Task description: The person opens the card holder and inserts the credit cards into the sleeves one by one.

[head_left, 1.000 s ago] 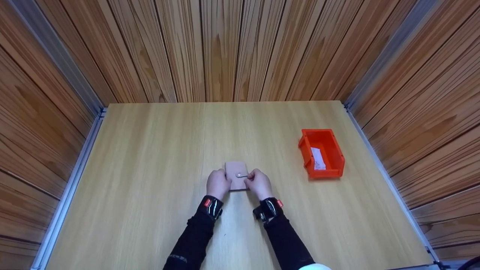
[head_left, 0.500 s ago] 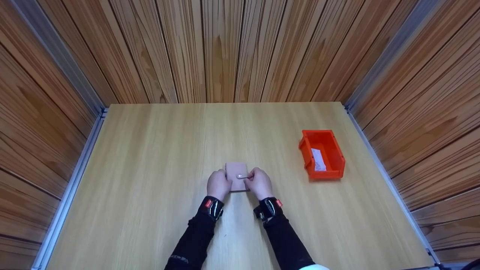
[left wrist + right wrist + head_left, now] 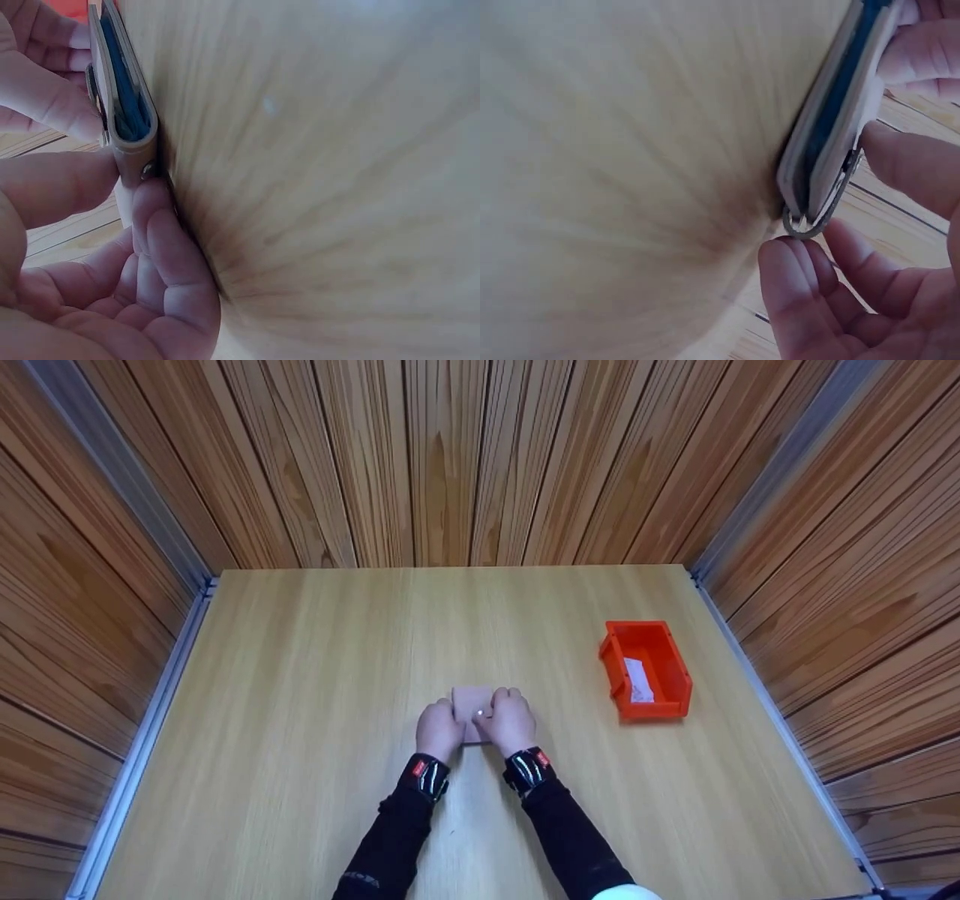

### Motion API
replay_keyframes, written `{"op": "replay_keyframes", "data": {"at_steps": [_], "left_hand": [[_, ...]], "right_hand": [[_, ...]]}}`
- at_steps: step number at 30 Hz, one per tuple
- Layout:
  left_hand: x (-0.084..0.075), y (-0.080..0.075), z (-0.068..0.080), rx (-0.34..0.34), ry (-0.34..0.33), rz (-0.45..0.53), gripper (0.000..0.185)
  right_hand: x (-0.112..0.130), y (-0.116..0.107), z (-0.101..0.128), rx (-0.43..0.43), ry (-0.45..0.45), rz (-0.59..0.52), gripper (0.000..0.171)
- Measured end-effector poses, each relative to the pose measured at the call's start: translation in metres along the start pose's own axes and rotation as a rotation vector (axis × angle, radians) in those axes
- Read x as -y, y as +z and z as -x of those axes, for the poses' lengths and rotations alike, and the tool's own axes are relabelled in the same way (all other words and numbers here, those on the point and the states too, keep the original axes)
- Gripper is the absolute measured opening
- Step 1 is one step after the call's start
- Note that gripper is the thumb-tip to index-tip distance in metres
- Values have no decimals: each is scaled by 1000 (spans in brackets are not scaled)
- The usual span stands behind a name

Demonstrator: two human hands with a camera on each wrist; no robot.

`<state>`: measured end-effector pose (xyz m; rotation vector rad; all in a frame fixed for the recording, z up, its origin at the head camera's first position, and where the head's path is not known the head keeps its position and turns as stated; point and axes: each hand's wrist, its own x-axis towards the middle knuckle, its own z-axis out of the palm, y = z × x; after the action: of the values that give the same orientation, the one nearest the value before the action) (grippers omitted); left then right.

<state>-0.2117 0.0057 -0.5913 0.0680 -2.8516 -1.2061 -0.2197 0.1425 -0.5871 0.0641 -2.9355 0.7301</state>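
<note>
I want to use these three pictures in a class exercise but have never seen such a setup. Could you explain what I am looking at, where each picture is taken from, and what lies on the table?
No machine here: a person in dark sleeves works with two bare hands. The wide picture comes from a camera on the head, looking down at a wooden table. The two close-ups come from cameras on each wrist. The left hand and right hand hold a small tan wallet lying flat, with a snap button on a strap. The left wrist view shows something blue inside it. The right fingers touch the strap at its edge. To the right stands an orange bin holding a white slip.
</note>
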Motion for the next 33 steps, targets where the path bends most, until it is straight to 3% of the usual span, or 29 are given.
{"op": "replay_keyframes", "data": {"at_steps": [9,17,33], "left_hand": [[-2,-4,-1,7,-14,-1,13],[-3,-5,-1,29,-44,6,11],[-4,-4,-1,40,-41,-16,12]], "right_hand": [[4,2,-1,-23,-52,52,33],[5,0,-2,17,-51,69,31],[8,1,1,-61,-136,231,30]]}}
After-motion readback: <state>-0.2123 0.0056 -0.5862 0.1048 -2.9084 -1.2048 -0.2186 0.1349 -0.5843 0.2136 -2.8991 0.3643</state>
